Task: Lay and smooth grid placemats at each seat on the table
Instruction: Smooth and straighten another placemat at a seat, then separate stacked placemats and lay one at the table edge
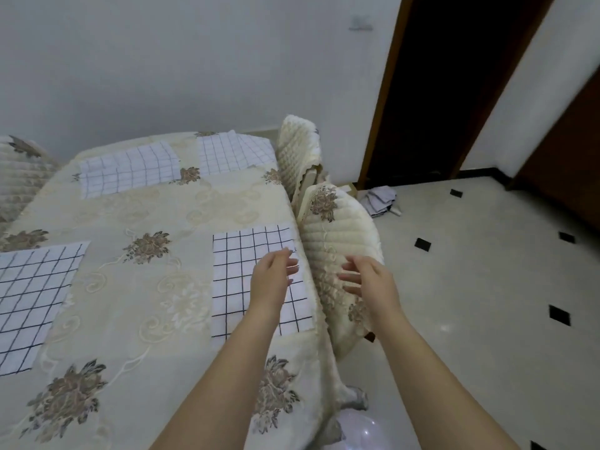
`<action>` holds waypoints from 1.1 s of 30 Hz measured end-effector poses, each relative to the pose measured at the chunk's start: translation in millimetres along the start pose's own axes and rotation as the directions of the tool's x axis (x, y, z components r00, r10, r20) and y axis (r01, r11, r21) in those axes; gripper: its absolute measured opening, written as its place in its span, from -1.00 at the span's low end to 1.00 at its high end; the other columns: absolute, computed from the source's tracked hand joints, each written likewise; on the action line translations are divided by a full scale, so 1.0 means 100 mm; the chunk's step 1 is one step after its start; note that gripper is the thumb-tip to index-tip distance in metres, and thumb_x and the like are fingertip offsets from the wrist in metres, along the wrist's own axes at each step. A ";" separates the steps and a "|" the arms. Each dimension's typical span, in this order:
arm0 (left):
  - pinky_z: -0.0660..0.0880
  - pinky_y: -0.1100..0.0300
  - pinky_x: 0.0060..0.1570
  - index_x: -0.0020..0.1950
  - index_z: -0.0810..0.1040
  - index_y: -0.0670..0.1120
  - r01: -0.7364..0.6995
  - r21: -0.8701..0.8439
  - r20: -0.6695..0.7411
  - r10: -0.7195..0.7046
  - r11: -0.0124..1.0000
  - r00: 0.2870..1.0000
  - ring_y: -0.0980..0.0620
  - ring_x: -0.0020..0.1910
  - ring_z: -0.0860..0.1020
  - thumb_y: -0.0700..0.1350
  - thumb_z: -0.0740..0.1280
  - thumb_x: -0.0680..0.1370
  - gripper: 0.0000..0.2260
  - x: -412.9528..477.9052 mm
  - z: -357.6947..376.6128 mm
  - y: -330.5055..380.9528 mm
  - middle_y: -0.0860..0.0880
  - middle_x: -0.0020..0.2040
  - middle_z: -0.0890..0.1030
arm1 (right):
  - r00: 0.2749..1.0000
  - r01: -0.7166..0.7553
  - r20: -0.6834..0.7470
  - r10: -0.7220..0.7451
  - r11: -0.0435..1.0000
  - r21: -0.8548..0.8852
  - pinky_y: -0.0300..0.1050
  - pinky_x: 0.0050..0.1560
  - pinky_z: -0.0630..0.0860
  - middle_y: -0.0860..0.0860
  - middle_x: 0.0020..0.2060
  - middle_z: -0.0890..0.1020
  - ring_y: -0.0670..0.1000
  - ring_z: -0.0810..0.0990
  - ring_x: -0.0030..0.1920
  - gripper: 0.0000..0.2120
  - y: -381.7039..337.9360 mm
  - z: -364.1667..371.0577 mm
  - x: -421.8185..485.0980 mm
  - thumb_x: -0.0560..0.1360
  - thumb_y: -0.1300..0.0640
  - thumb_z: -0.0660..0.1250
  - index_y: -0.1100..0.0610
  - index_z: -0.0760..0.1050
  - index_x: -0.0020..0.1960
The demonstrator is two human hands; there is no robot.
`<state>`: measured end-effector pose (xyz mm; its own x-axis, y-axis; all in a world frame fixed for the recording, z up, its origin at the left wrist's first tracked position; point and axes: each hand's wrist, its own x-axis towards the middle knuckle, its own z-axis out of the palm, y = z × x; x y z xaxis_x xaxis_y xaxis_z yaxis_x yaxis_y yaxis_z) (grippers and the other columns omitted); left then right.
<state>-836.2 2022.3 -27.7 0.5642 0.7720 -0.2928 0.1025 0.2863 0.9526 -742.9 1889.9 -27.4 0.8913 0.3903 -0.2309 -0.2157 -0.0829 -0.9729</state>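
Four grid mats lie on the table [156, 209]: two far [130, 168] [235, 152], one near left [31, 303], one near right [259, 280]. Left hand [271, 280] hovers over the near-right mat, right hand [368, 280] over a chair [341, 254], both with fingers spread, holding nothing.

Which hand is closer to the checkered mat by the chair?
Left. The left hand hovers open over that grid placemat, near its right edge. The right hand is open past the table edge, in front of the chair cover.
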 end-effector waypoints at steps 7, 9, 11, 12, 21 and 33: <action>0.53 -0.01 0.08 -0.02 0.60 -0.11 0.003 -0.004 0.185 -0.002 1.000 0.983 -0.07 0.00 0.63 -0.08 0.25 0.58 -0.84 -0.26 0.88 0.07 -0.13 -0.02 0.66 | 0.974 -0.007 -0.225 0.029 0.995 0.100 0.01 -0.10 0.54 0.12 -0.09 0.63 0.11 0.64 -0.11 -0.84 -0.12 -0.95 -0.02 0.58 0.15 0.23 0.15 0.58 -0.04; 0.53 0.01 0.06 0.03 0.59 -0.12 -0.008 0.001 0.221 0.008 1.000 0.975 -0.07 0.01 0.63 -0.10 0.23 0.58 -0.82 -0.31 1.13 0.05 -0.15 0.01 0.66 | 0.964 -0.004 -0.262 0.038 0.992 0.129 -0.02 -0.12 0.53 0.12 -0.09 0.62 0.10 0.64 -0.13 -0.84 -0.14 -1.19 0.00 0.57 0.17 0.23 0.16 0.58 -0.01; 0.54 0.05 0.02 0.05 0.60 -0.12 -0.030 0.011 0.254 0.026 1.000 0.967 -0.07 0.02 0.63 -0.09 0.23 0.58 -0.81 -0.36 1.40 0.02 -0.14 0.01 0.66 | 0.958 -0.001 -0.284 0.040 0.990 0.139 -0.05 -0.14 0.53 0.11 -0.08 0.62 0.09 0.64 -0.14 -0.83 -0.14 -1.45 0.06 0.57 0.16 0.23 0.18 0.57 0.04; 0.55 0.06 0.02 0.06 0.60 -0.12 -0.039 0.010 0.264 0.035 0.999 0.964 -0.07 0.02 0.63 -0.09 0.24 0.58 -0.81 -0.38 1.52 0.00 -0.14 0.00 0.66 | 0.956 -0.002 -0.291 0.042 0.991 0.137 -0.05 -0.13 0.54 0.11 -0.08 0.62 0.08 0.65 -0.14 -0.82 -0.14 -1.56 0.11 0.57 0.16 0.23 0.20 0.57 0.05; 0.54 0.07 0.01 0.00 0.60 -0.09 -0.011 0.032 0.198 0.004 0.999 0.980 -0.06 -0.01 0.63 -0.09 0.23 0.59 -0.83 -0.28 2.74 -0.37 -0.13 -0.02 0.65 | 0.969 -0.031 -0.239 0.055 0.994 0.104 -0.05 -0.10 0.55 0.11 -0.09 0.63 0.07 0.65 -0.15 -0.86 -0.21 -2.60 0.87 0.57 0.18 0.23 0.15 0.57 -0.05; 0.51 0.07 0.01 -0.02 0.58 -0.11 0.067 0.020 0.077 -0.068 0.998 0.995 -0.01 -0.11 0.61 -0.13 0.18 0.60 -0.82 0.16 3.72 -0.65 -0.12 -0.08 0.63 | 0.984 -0.121 -0.130 0.126 0.991 0.050 -0.02 -0.06 0.56 0.15 -0.09 0.65 0.08 0.66 -0.12 -0.86 -0.09 -3.42 1.90 0.55 0.18 0.25 0.18 0.58 -0.01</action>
<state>-528.7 1804.7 -63.4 0.6171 0.7048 -0.3499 0.1565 0.3259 0.9324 -435.4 1650.8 -66.0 0.9011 0.2545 -0.3511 -0.3411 -0.0839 -0.9363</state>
